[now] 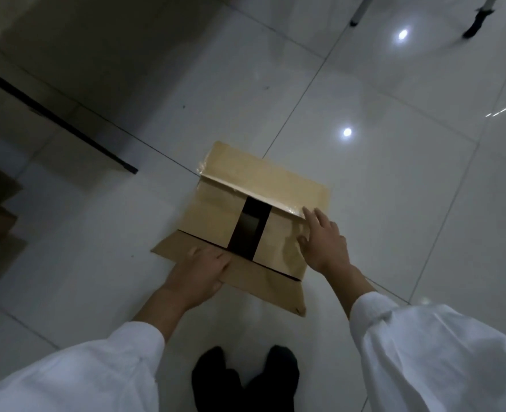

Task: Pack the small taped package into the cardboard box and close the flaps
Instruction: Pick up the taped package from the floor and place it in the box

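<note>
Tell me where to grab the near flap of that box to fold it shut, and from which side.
Grip the near flap along its free outer edge, coming from the person's own side. It lies splayed outward and low toward the floor, hinged at the cardboard box opening, so lifting that far-from-hinge edge likely swings it over the dark gap. The left hand already rests on it; the right hand presses a side flap.
</note>
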